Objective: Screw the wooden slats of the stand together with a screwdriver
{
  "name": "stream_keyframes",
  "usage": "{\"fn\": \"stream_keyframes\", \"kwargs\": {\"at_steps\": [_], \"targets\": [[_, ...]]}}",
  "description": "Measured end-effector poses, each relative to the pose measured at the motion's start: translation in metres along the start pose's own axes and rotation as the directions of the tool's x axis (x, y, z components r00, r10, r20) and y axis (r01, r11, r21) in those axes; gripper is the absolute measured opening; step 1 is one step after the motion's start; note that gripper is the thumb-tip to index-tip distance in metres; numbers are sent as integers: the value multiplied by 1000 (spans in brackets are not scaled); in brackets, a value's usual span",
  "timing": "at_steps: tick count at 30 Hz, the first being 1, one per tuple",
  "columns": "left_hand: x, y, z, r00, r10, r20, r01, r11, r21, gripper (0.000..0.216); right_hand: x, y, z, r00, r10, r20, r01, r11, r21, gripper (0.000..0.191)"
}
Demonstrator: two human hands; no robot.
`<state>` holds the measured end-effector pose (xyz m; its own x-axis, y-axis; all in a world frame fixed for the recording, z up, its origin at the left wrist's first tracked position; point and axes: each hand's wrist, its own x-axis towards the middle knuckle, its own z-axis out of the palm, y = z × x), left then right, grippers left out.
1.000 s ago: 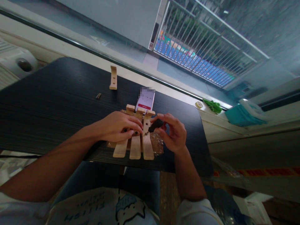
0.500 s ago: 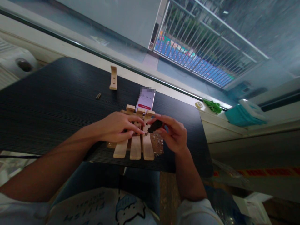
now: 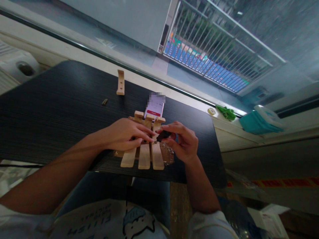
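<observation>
In the middle of the desk three pale wooden slats (image 3: 144, 157) lie side by side, with hook-like raised far ends and dark screw holes. My left hand (image 3: 123, 134) rests across them from the left, its fingers stretched out and apart, fingertips on the middle and right slats. Between the thumb and fingers of my right hand (image 3: 185, 141) is a short black-handled screwdriver (image 3: 163, 135). The tool is tilted, its tip down at a hole in the right slat; my fingers hide part of it.
Clear bubble wrap (image 3: 168, 153) lies beneath the slats. Just beyond them is a phone (image 3: 156, 104). Farther back on the dark desk (image 3: 57, 109) stand a loose wooden hook piece (image 3: 121, 83) and a few small screws (image 3: 104, 102). A green cloth (image 3: 226, 113) lies on the windowsill.
My right hand has shifted very slightly left and the screwdriver handle has turned a little in its fingers. My left fingertips have edged slightly right. The slats stay in place.
</observation>
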<state>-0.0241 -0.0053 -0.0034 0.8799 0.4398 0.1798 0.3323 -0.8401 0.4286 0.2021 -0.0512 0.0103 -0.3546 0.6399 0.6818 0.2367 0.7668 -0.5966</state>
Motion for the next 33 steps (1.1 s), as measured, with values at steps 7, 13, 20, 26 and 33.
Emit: {"fn": "stream_keyframes", "kwargs": {"at_steps": [7,13,20,26,33], "targets": [[0,1,-1,1000,-11,-3,11,1000,2,40,-1,4,5,997,-16,-70,16,1000,1,30],[0,0,0,999,-31,7,31,1000,5,39,-4,4,6,994,19,-111,-23,999,-32,32],[0,0,1,1000,-11,-11,11,1000,10,40,0,3,11,987,-57,-150,51,998,-46,34],[0,1,-1,1000,-7,-1,7,1000,-12,40,5,0,8,981,-168,-97,168,986,-4,30],[0,1,0,1000,-20,-6,20,1000,-22,40,2,0,-5,996,-68,51,64,994,92,33]]}}
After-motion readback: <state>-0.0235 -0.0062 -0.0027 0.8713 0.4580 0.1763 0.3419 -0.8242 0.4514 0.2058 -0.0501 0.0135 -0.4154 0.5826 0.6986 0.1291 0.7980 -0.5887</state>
